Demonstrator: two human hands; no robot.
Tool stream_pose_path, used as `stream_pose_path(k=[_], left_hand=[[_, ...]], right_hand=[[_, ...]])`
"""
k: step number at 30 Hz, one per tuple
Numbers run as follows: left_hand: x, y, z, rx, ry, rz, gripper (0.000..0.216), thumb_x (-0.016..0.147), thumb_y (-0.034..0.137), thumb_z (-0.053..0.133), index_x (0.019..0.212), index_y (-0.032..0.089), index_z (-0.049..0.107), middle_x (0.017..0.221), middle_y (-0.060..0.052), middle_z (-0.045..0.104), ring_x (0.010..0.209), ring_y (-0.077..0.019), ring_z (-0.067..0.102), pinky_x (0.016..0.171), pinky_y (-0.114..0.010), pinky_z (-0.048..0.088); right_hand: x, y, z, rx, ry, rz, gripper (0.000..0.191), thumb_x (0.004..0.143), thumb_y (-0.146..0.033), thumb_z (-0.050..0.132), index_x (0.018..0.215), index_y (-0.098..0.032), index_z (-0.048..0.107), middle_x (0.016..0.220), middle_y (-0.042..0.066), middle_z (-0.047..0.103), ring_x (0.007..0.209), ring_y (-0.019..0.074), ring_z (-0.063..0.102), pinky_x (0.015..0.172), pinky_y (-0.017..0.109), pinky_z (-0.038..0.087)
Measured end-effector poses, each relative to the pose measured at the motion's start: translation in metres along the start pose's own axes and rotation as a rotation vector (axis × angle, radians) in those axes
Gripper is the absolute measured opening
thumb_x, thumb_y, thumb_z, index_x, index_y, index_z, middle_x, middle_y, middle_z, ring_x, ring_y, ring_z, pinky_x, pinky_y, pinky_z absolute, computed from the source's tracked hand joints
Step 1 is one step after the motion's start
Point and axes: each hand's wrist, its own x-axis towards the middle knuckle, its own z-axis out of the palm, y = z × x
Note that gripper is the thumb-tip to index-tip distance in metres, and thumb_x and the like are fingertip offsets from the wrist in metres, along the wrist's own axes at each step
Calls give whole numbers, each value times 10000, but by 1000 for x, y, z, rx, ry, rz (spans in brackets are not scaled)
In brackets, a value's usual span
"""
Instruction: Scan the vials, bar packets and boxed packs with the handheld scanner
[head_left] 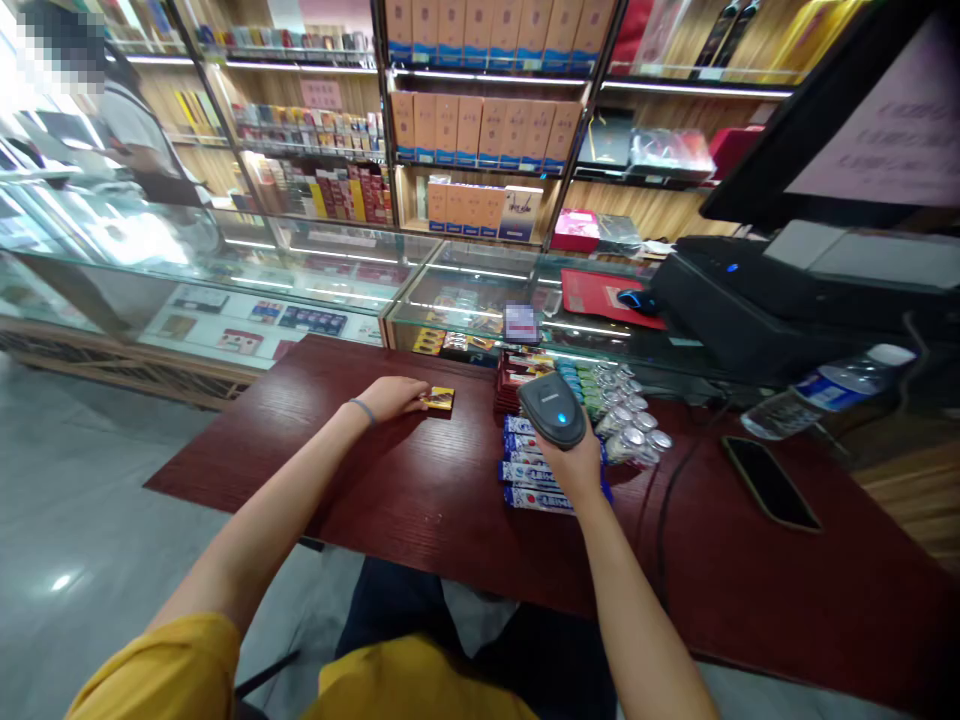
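My left hand [395,397] pinches the left end of a small yellow and dark packet [441,399] on the dark red wooden table. In my right hand [576,462] is a black barcode scanner [555,410] with a blue light, held above the goods. Below it lie blue and white wrapped packs [534,470] in a row, partly covered by that hand. Behind the scanner stands a stack of dark red packets [508,385]. To its right are several small tubes or bottles with silvery ends [627,420], in rows.
A water bottle [829,392] and a phone [772,483] lie on the right, near a black cable [679,475]. A black machine [720,300] and a monitor [832,120] stand there too. Glass display cases [337,265] run behind the table. A person [139,130] stands at far left.
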Motion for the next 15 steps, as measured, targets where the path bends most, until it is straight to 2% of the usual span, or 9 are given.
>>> stream_pose_path(k=[3, 5, 8, 10, 12, 15], left_hand=[[1, 2, -1, -9, 63, -82, 358, 1040, 445, 432, 1147, 205, 675, 981, -107, 753, 879, -252, 713, 794, -317, 498], [6, 3, 1, -120, 202, -120, 324, 1038, 396, 427, 1116, 209, 681, 996, -102, 754, 908, -248, 709, 820, -319, 496], [19, 10, 6, -455, 548, -218, 312, 1019, 382, 444, 1066, 205, 697, 1038, -93, 751, 952, -229, 690, 856, -305, 497], [32, 21, 9, -725, 755, -306, 320, 998, 409, 478, 1008, 183, 705, 994, -87, 746, 922, -217, 674, 839, -294, 500], [47, 38, 10, -981, 876, -368, 318, 973, 430, 532, 942, 169, 711, 925, -65, 736, 877, -201, 658, 805, -279, 498], [70, 72, 9, -1362, 938, -429, 297, 929, 437, 629, 860, 160, 711, 831, -29, 715, 798, -165, 643, 733, -248, 493]], right_hand=[[0, 1, -1, -13, -5, -13, 479, 640, -350, 787, 1076, -220, 639, 803, 10, 748, 817, 238, 717, 800, 349, 581], [-1, 0, -2, -15, -12, -21, 504, 654, -350, 780, 1116, -219, 629, 819, 14, 751, 830, 242, 721, 815, 356, 584], [-1, -2, -5, -24, 8, -33, 536, 660, -363, 773, 1152, -214, 621, 842, 29, 755, 846, 254, 729, 821, 369, 590], [0, -2, -7, -41, 14, -42, 546, 662, -365, 769, 1166, -218, 617, 857, 34, 758, 857, 259, 735, 820, 370, 593], [0, 0, -9, -60, 14, -51, 551, 666, -362, 764, 1177, -224, 613, 861, 35, 760, 869, 263, 740, 827, 370, 595], [2, 4, -11, -69, 30, -62, 543, 670, -369, 760, 1170, -221, 608, 857, 41, 761, 887, 273, 745, 842, 380, 595]])
